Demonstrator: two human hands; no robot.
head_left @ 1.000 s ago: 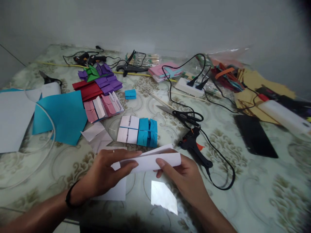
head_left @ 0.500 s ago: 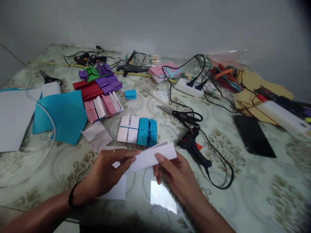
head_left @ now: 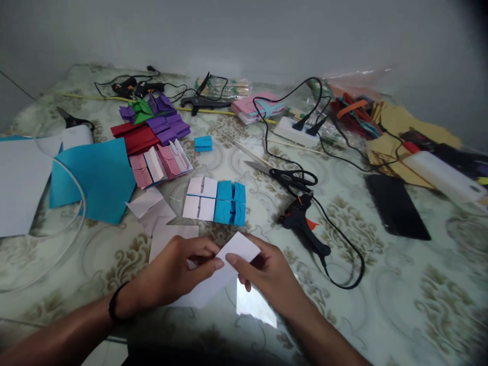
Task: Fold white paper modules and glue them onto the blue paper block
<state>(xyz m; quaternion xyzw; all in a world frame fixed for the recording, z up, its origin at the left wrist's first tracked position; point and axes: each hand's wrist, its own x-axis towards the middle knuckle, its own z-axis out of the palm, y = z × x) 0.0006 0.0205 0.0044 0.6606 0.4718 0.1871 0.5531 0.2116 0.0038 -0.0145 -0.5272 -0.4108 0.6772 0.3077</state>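
A folded sheet of white paper is held between both hands above the front of the table. My left hand pinches its left side with thumb and fingers. My right hand grips the right end, thumb on top and the fingers partly hidden beneath. Under my left hand lies another piece of white paper. Just beyond the hands sit folded paper pieces, a pale pair beside a blue pair. A black glue gun lies to the right of my right hand.
Black-handled scissors lie behind the glue gun, near a white power strip with looping cords. A black phone rests at right. Blue paper, pink folded pieces and a white cable occupy the left.
The folded white paper has turned from a long, nearly level strip to a steeper slant. My right hand has moved slightly left, closer to my left hand.
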